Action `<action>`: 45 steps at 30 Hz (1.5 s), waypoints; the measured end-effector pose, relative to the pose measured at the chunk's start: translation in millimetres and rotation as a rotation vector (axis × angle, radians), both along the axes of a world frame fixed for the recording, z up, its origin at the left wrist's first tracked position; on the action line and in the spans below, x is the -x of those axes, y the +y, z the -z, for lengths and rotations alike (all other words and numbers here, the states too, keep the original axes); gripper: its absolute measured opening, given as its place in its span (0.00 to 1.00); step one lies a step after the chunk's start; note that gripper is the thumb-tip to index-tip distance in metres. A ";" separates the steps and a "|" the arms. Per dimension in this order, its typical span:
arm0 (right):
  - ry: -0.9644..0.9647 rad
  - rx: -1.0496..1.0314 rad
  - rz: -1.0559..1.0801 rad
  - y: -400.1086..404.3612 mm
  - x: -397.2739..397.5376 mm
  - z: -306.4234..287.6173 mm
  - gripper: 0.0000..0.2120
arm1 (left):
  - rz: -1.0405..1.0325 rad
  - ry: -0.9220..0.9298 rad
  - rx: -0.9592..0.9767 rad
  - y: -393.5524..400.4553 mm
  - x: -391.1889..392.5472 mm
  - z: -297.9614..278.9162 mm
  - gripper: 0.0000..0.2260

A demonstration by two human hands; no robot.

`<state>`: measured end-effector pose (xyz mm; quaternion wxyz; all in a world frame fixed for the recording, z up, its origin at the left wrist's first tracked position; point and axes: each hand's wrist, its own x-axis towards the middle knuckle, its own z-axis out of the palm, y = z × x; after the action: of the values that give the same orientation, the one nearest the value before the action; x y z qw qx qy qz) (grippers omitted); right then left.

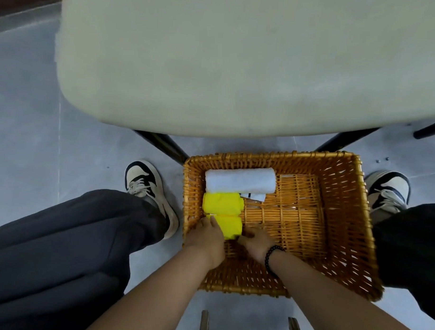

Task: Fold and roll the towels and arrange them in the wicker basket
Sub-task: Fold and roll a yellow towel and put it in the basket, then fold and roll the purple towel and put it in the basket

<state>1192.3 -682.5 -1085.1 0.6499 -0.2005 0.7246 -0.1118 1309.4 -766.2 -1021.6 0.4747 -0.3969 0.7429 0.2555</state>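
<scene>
I have both hands down in the wicker basket [342, 218], which sits on the floor between my feet, just short of the table [239, 67]. My left hand [206, 234] is curled over the near left end of the nearer yellow roll [230, 227], and my right hand [254, 240] pinches its right end, so the roll is held between them. It lies along the basket's left wall, touching the second yellow roll [222, 202], and the white roll [240, 181] lies beyond that against the far wall. The risk I see is the roll springing open once I let go, since nothing pins its loose edge. If I pull my hands out carelessly I could drag it off the row or nudge its neighbour crooked. The white roll already shows a loose flap at its right end
</scene>
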 end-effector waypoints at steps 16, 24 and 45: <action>0.159 0.166 -0.481 -20.4 80.7 -192.1 0.11 | 0.125 0.355 0.073 -48.1 24.7 -154.4 0.19; 0.366 0.461 -0.563 -34.3 113.9 -317.5 0.10 | 0.099 0.605 0.238 -79.0 45.5 -283.0 0.14; 0.753 1.073 0.298 -178.1 165.4 -366.8 0.13 | -1.090 1.438 0.205 -182.7 153.8 -314.2 0.06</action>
<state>1027.0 -860.6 -718.3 0.1408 -0.4190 0.7655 -0.4675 1155.6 -948.9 -707.4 -0.3280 -0.4785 0.5883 0.5633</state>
